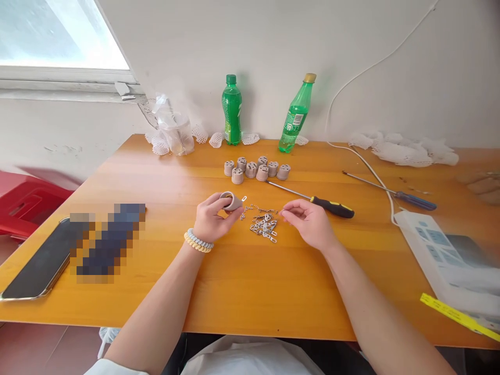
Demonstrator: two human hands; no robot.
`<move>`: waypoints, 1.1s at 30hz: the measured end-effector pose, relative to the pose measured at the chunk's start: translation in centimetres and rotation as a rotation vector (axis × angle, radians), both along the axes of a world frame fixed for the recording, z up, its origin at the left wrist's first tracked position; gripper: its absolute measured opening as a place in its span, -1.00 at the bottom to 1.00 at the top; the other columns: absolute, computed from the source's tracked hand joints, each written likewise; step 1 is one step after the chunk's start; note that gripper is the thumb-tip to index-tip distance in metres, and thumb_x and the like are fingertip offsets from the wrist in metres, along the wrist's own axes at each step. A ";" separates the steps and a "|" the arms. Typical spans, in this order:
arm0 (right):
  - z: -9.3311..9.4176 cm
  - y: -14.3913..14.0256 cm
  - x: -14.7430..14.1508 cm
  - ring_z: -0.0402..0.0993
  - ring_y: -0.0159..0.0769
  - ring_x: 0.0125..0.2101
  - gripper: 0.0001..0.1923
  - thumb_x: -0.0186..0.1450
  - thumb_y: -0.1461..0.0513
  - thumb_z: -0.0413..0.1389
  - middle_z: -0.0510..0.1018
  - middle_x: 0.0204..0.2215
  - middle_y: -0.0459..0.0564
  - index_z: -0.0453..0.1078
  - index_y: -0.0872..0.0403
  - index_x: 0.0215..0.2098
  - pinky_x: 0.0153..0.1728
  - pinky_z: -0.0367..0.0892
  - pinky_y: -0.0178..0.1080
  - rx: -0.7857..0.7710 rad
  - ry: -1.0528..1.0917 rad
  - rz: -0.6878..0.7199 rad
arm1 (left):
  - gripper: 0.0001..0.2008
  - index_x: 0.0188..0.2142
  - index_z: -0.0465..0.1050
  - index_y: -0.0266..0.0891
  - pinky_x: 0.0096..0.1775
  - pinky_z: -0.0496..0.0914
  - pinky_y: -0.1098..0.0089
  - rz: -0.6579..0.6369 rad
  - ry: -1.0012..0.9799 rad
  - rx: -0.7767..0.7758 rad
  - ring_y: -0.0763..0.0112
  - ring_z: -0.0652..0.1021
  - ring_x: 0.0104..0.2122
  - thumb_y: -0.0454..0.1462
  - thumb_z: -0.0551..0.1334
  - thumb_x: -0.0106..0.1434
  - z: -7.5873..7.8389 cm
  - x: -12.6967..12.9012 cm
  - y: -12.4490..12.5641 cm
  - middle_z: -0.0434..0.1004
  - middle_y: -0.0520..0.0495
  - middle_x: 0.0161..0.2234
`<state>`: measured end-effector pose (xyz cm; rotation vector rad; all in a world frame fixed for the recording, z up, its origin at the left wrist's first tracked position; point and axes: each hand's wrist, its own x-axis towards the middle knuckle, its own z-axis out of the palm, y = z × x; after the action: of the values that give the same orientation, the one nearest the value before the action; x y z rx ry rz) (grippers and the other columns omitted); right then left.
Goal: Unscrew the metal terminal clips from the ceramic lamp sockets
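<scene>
My left hand (214, 219) is closed around a grey ceramic lamp socket (233, 202), its round opening tilted up and a small metal tab (244, 198) sticking out at its right side. The fingertips of my right hand (307, 219) are pinched together above the table, right of a heap of metal terminal strips (264, 227); whatever is between them is too small to name. Small screws (263, 210) and tiny nuts or rings (245, 211) lie between the hands. Behind them stand several more ceramic sockets (251, 170). A black-and-yellow screwdriver (332, 206) lies just beyond my right hand.
Two green bottles (233, 117) stand at the back by the wall, beside a plastic-wrapped cup (177, 133) and white foam nets (410, 148). A blue-handled screwdriver (416, 200), a cable and a white power strip (425, 250) lie right. A phone (37, 263) lies left.
</scene>
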<state>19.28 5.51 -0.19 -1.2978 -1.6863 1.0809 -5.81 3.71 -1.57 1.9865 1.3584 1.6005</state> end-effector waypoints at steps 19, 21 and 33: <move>-1.6 0.0 0.2 0.40 -0.29 -0.32 -0.85 0.31 0.27 0.03 0.54 -0.38 0.00 0.42 0.09 -0.37 -0.26 0.29 -0.24 0.378 -0.328 0.021 | -0.85 -0.49 0.27 -0.25 -0.69 0.21 0.60 -0.071 -1.154 -0.941 0.59 0.35 -0.71 -0.25 0.18 0.15 2.6 2.5 1.7 0.46 -0.04 -0.60; -1.8 0.3 0.5 0.39 -0.28 -0.34 -0.85 0.28 0.30 0.03 0.54 -0.40 0.00 0.42 0.09 -0.40 -0.27 0.28 -0.23 0.344 -0.405 0.005 | -0.86 -0.49 0.28 -0.26 -0.67 0.24 0.60 -0.031 -1.152 -0.966 0.58 0.37 -0.70 -0.27 0.15 0.16 2.8 2.5 2.4 0.45 -0.06 -0.61; -2.3 0.7 1.0 0.39 -0.31 -0.44 -0.86 0.16 0.35 0.08 0.52 -0.50 -0.05 0.48 0.07 -0.46 -0.36 0.26 -0.26 0.256 -0.581 0.059 | -0.84 -0.48 0.27 -0.23 -0.66 0.24 0.61 -0.049 -1.286 -0.760 0.62 0.34 -0.72 -0.22 0.19 0.14 1.1 1.0 3.0 0.45 0.01 -0.62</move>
<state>20.31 6.17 -2.48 -1.4840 -2.2101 0.5085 -4.83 6.68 -0.49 0.3367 1.0227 1.4708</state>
